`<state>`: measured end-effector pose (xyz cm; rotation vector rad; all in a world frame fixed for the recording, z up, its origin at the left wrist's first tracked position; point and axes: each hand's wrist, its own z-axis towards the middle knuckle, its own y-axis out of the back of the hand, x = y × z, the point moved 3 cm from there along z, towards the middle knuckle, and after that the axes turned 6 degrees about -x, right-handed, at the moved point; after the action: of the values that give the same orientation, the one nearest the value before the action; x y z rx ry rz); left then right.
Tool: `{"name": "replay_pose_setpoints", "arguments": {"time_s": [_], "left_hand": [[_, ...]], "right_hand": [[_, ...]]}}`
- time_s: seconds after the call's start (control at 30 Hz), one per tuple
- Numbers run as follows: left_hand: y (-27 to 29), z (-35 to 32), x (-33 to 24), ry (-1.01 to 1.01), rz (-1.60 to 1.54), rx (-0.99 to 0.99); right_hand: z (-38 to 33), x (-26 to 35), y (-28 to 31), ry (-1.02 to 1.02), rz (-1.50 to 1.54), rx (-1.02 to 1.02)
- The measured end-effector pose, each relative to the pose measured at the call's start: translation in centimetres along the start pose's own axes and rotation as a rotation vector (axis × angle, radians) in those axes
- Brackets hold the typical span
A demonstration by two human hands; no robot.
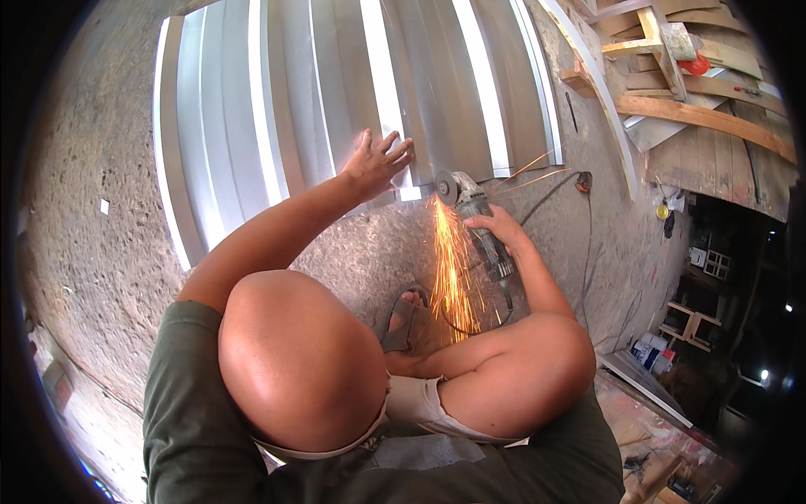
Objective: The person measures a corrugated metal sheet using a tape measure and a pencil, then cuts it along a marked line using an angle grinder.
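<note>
A ribbed sheet of shiny metal roofing [227,109] lies on the floor in front of me. My left hand [377,165] rests on it near its close edge, fingers spread, holding nothing. My right hand [497,227] is wrapped round the body of an angle grinder [484,235]. The cutting disc [447,189] is at the sheet's near edge, just right of my left hand. From the disc a stream of orange sparks [453,269] sprays down toward my sandalled foot [405,315]. A few thin sparks also fly off to the right.
The grinder's black cord [550,200] runs right to a connector [583,181] on the rough concrete floor [92,160]. Wooden boards and frames [705,118] are piled at the far right. A long pale strip [600,92] lies beside the sheet. Containers [651,353] stand at the right.
</note>
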<state>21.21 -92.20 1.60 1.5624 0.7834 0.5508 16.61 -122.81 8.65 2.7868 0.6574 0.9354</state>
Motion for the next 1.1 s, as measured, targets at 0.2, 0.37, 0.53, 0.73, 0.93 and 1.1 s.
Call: {"name": "replay_pose_setpoints", "arguments": {"time_s": [0.2, 0.37, 0.53, 0.73, 0.93, 1.1], "left_hand": [[0.3, -0.3, 0.1, 0.003, -0.02, 0.024], [0.3, 0.0, -0.1, 0.001, -0.039, 0.016], [0.1, -0.2, -0.1, 0.009, -0.036, 0.011], [0.1, -0.4, 0.0, 0.009, -0.05, 0.01], [0.0, -0.3, -0.1, 0.002, -0.044, -0.012], [-0.2, -0.4, -0.1, 0.007, -0.03, -0.056]], "right_hand": [[-0.3, 0.9, -0.7, 0.0, -0.018, -0.012], [-0.5, 0.9, -0.5, -0.023, 0.015, 0.042], [-0.3, 0.6, -0.6, -0.019, -0.013, 0.026], [-0.9, 1.0, -0.9, -0.07, -0.038, 0.026], [-1.1, -0.4, -0.1, -0.09, -0.015, 0.048], [-0.3, -0.3, -0.4, -0.054, 0.027, 0.049]]}}
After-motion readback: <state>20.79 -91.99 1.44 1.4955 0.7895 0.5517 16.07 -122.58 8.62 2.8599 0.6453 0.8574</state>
